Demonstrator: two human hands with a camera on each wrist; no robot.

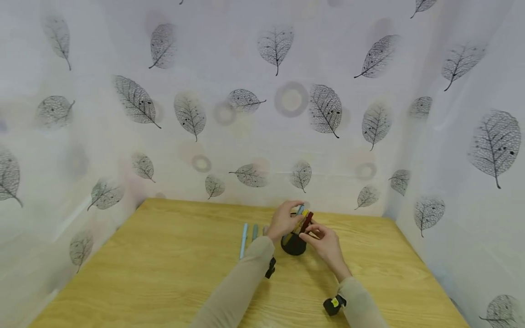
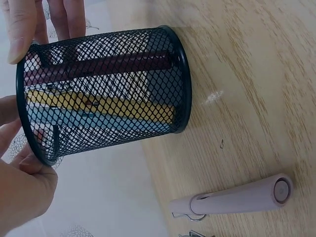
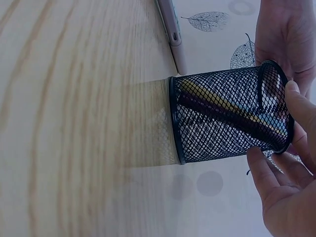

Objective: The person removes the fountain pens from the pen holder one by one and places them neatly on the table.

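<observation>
A black mesh pen cup [image 2: 106, 91] stands upright on the table, with a dark red pen [image 1: 306, 222], a yellow pen [image 2: 98, 104] and a blue pen [image 1: 301, 210] leaning in it. At the cup's mouth, my left hand [image 1: 283, 221] has thumb and fingertips around the blue pen's upper end. On the cup's right side, my right hand [image 1: 326, 241] grips the rim, its thumb [image 3: 293, 88] over the edge and other fingers along the mesh. The left hand partly covers the pens' tops in the head view.
Left of the cup, a light blue pen [image 1: 244, 240] and a grey-green pen [image 1: 255, 231] lie on the wooden table [image 1: 164, 264]. A pale pinkish pen [image 2: 237, 196] with a clip lies nearest the cup. Behind the table hangs a leaf-printed curtain [image 1: 246, 136].
</observation>
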